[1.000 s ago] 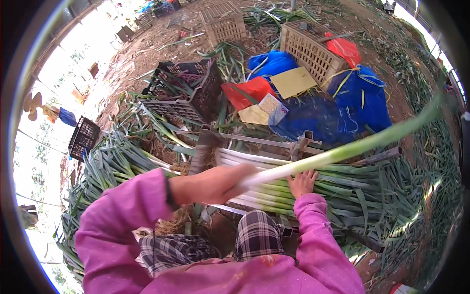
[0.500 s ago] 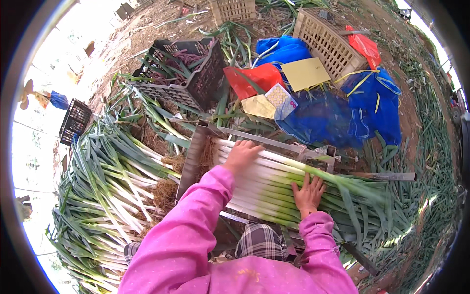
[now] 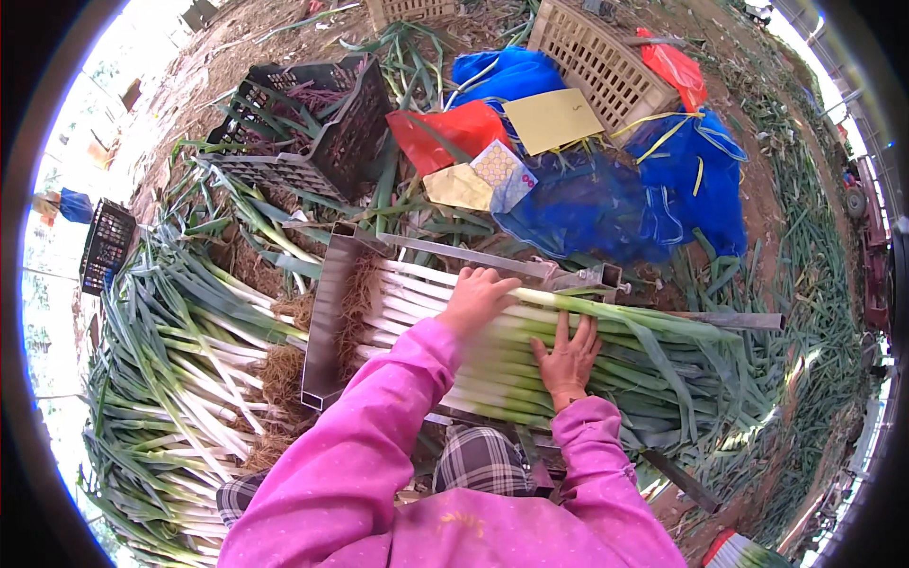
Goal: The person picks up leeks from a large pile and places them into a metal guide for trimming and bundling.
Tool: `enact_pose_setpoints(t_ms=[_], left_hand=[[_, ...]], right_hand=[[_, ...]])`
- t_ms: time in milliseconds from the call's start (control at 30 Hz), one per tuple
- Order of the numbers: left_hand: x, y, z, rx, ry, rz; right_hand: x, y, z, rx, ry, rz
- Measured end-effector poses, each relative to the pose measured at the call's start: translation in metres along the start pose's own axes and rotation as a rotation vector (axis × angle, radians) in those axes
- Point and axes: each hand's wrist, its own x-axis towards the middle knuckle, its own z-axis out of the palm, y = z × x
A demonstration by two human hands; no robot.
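A row of leeks point(image 3: 426, 317) lies side by side in a metal frame point(image 3: 327, 317), roots against its left end plate and green leaves trailing out to the right. My left hand point(image 3: 478, 301) rests over the white stalks near the far side, fingers loosely bent across the farthest leek. To its right, my right hand point(image 3: 568, 360) lies flat on the green part of the row with its fingers spread. My left forearm hides part of the near stalks. More leeks point(image 3: 199, 369) are heaped on the left, their brown roots turned toward the frame.
Beyond the frame stand a black crate point(image 3: 312, 128) with leaves and purple ties and a beige crate point(image 3: 606, 71). Blue mesh bags point(image 3: 606, 204), a red bag point(image 3: 440, 133) and a yellow card point(image 3: 554, 121) lie between them. Leek leaves point(image 3: 805, 284) litter the ground at right.
My left hand has slid rightward along the stalks, showing more of the root end. My right hand keeps about the same place on the row. The whole view has shifted.
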Motion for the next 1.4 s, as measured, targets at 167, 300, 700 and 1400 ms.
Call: enact_pose_setpoints(t_ms=[167, 300, 700, 1400], left_hand=[[-0.013, -0.004, 0.007, 0.129, -0.120, -0.096], [-0.012, -0.002, 0.004, 0.037, -0.161, -0.138], [-0.061, -0.066, -0.071, 0.139, -0.189, -0.557], [-0.271, -0.418, -0.140, 0.847, -0.851, -0.860]], right_hand=[[0.004, 0.021, -0.017, 0.234, 0.010, -0.119], [0.039, 0.026, -0.039, -0.031, 0.208, -0.137], [0.030, 0.007, 0.000, -0.039, -0.100, -0.024], [0.030, 0.047, 0.010, -0.269, -0.121, 0.041]])
